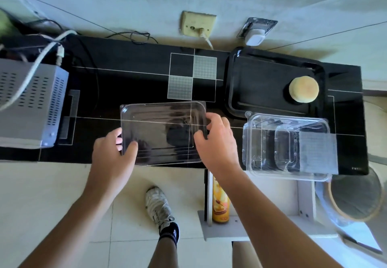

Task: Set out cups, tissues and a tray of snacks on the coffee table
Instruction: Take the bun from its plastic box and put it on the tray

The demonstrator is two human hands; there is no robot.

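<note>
A clear, dark-tinted rectangular tray (161, 129) sits on the black glass table (129, 83) near its front edge. My left hand (113, 152) grips the tray's left edge, fingers under it and thumb on top. My right hand (215, 138) grips its right edge. To the right a black tray (257, 83) holds one round yellow pastry (303, 88). In front of that tray lies an open clear plastic clamshell box (287, 144), with nothing visible inside it.
A grey vented metal box (27, 102) with white cables stands at the table's left end. Wall sockets (198, 24) and a plugged adapter (254, 37) are behind. Below the table are a yellow bottle (221, 203), a white shelf (272, 196) and my shoe (159, 205).
</note>
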